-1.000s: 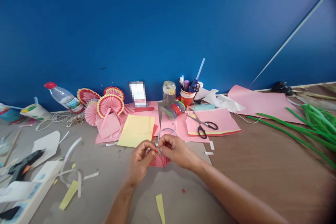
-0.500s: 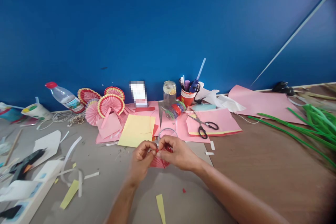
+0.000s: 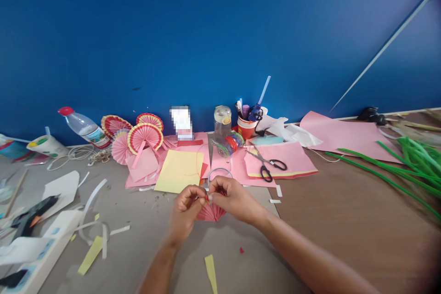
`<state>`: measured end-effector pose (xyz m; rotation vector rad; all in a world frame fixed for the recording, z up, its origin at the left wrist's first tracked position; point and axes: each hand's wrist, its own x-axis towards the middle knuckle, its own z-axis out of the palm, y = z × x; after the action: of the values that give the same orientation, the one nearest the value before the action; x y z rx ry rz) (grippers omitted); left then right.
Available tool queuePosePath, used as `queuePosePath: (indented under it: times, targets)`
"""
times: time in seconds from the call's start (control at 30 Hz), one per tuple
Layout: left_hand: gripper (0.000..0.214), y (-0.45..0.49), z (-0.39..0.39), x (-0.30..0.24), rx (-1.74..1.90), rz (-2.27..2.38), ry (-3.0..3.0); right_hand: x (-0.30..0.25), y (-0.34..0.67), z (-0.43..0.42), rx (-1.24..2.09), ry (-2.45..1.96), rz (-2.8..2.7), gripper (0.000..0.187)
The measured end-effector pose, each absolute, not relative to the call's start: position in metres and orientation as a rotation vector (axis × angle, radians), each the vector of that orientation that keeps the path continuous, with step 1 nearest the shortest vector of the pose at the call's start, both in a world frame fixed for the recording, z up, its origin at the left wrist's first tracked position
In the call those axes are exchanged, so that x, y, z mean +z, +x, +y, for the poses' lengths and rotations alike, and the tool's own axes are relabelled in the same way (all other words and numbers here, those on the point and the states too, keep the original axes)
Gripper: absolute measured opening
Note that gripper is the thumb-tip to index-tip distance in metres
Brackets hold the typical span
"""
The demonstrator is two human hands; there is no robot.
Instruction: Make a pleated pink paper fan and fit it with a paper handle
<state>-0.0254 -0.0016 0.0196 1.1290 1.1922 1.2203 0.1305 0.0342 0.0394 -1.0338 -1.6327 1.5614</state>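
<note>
Pink pleated paper fan (image 3: 211, 212) is pinched at its top by the left hand (image 3: 186, 209) and right hand (image 3: 233, 200), fingertips closed together; bare grey tabletop (image 3: 193, 248) lies open just nearer the person, yellow paper sheet (image 3: 179, 171) just beyond.

bottle label (image 3: 95, 138) blurred, no legible text

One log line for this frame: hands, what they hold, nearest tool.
left hand: pinching fan | right hand: pinching fan | strip: loops up behind fingers | scissors: on pink paper, untouched
</note>
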Motion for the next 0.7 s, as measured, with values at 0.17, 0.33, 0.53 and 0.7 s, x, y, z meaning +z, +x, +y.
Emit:
queuePosePath:
  times: [0.17, 0.33, 0.53, 0.7]
  targets:
    - [0.021, -0.025, 0.000, 0.019, 1.218, 1.204, 1.081, 0.040, 0.130, 0.034, 1.548, -1.000, -1.697, 0.005]
    - [0.021, -0.022, -0.002, 0.028, 1.185, 1.257, 1.117, 0.038, 0.129, 0.032, 1.491, -1.030, -1.735, 0.007]
    - [0.019, -0.024, -0.003, 0.025, 1.229, 1.162, 1.128, 0.039, 0.133, 0.038, 1.732, -0.959, -1.588, 0.007]
    - [0.017, -0.024, -0.003, 0.025, 1.193, 1.195, 1.141, 0.042, 0.133, 0.036, 1.724, -0.952, -1.635, 0.010]
